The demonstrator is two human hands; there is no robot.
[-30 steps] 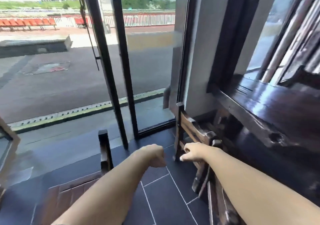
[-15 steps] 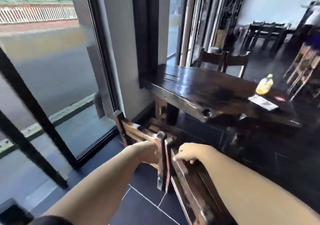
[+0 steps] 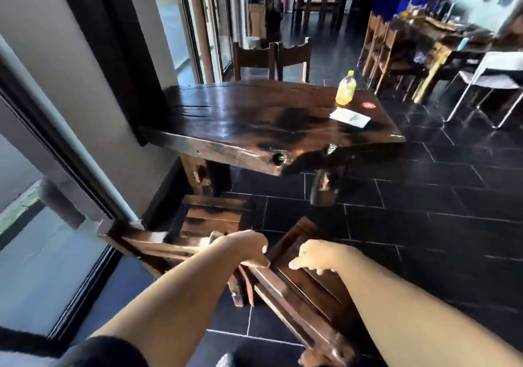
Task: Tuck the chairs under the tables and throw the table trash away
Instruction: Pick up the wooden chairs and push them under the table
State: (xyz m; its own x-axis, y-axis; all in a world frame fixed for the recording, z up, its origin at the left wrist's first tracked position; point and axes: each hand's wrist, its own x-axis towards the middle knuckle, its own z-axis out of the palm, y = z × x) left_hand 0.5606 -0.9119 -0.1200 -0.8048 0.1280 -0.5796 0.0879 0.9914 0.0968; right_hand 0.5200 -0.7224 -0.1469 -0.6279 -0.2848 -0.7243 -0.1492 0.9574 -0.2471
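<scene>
Table [image 3: 254, 123] is showing glossy dark brown with black patches; two near chairs [image 3: 215, 219] are showing the same dark brown with reddish slats. Bottle [image 3: 345, 89] is showing yellow with a yellow cap, paper [image 3: 350, 117] white, sticker [image 3: 368, 105] red. Floor tiles [image 3: 424, 197] are reading black with pale grout lines. Sleeve [image 3: 107, 351] is showing black. Far chair frame [image 3: 467, 95] is showing white.

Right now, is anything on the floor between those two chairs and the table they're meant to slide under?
Nothing visible. Only bare dark floor tiles lie between the left chair, the right chair and the table. The table legs stand at the sides.
</scene>
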